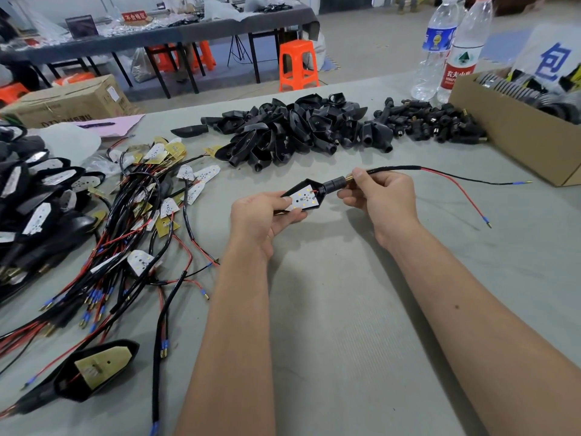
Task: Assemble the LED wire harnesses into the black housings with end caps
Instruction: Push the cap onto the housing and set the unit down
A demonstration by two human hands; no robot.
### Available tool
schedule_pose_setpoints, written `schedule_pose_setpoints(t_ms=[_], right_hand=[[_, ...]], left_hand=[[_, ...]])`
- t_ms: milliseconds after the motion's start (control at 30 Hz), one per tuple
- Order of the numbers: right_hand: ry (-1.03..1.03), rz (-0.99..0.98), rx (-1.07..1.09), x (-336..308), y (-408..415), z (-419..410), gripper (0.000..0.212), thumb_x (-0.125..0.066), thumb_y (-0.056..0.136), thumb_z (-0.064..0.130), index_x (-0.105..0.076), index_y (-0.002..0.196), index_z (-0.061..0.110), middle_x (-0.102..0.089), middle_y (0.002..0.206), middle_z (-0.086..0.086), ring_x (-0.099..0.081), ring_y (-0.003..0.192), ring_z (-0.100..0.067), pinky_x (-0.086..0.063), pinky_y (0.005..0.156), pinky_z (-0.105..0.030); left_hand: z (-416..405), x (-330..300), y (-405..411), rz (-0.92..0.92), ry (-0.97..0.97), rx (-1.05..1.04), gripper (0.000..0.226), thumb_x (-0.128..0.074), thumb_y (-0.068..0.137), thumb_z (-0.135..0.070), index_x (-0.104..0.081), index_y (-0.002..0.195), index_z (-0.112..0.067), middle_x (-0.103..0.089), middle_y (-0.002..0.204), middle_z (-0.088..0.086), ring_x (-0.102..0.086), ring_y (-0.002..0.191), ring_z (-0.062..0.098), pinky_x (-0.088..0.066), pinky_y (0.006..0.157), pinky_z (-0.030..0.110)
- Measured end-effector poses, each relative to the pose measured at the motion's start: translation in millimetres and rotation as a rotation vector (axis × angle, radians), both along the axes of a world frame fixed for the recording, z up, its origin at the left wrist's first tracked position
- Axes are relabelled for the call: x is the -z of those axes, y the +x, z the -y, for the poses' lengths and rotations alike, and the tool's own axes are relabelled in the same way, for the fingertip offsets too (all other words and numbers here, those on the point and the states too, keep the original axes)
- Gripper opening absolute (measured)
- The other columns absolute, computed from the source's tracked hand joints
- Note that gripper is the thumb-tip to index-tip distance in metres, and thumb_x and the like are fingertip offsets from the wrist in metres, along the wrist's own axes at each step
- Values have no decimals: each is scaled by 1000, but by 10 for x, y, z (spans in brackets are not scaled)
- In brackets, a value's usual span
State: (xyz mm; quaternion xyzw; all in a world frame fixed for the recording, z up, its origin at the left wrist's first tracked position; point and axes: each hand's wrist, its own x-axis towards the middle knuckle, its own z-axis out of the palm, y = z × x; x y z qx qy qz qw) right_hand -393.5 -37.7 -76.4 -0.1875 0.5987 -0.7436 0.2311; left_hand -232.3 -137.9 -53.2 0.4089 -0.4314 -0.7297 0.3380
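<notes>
Nearest the camera, lower left: finished black housing with brass-coloured board (94, 372), leads trailing off the edge. Mid-table, held clear of the surface: left hand (267, 215), fingers curled under and thumb pressed on the white LED board (304, 198) seated in a black housing (319, 187); right hand (377, 196), thumb and forefinger pinching the brass fitting (349, 180) just behind the black end cap (334, 185); harness lead (446, 177) running right, red and black tails resting on the table. Likely risks: red solder wire at the board pinched or torn if the cap is twisted or pushed too hard; board lifted askew if the lead is pulled; cap seated crooked. Left: tangle of loose harnesses (141, 215), stack of completed units (34, 196). Beyond: heap of empty housings (292, 127), pile of end caps (430, 121), cardboard box (509, 133), two water bottles (452, 48). Surface: grey-green table covering (345, 309), lightly scuffed. Far: workshop floor, orange stool (298, 64), second cluttered bench (157, 36).
</notes>
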Motion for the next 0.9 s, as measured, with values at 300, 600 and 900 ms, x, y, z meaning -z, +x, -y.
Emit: schedule_pose_setpoints(t_ms=[300, 600, 900], right_hand=[[291, -779, 206, -20, 172, -9, 27, -58, 101, 31, -72, 86, 13, -72, 82, 0, -65, 81, -22, -52, 77, -39], [544, -1212, -63, 9, 295, 48, 27, -47, 106, 38, -71, 116, 29, -71, 112, 11, -52, 111, -19, -27, 91, -40], [359, -1095, -112, -68, 372, 59, 14, -71, 95, 26, -76, 95, 13, -72, 84, -2, -59, 76, -21, -39, 70, -29]], left_hand=[[-14, 11, 1, 30, -132, -220, 11, -67, 88, 4, -70, 79, -2, -71, 86, 17, -68, 73, 27, -60, 60, 26], [18, 47, 14, 5, -175, -254, 18, -69, 94, -10, -71, 76, -9, -71, 69, 5, -59, 60, 18, -55, 58, 23], [-102, -64, -12, -196, -73, -161, 27, -58, 104, -32, -69, 99, -8, -73, 87, 9, -67, 70, 15, -59, 68, 24]])
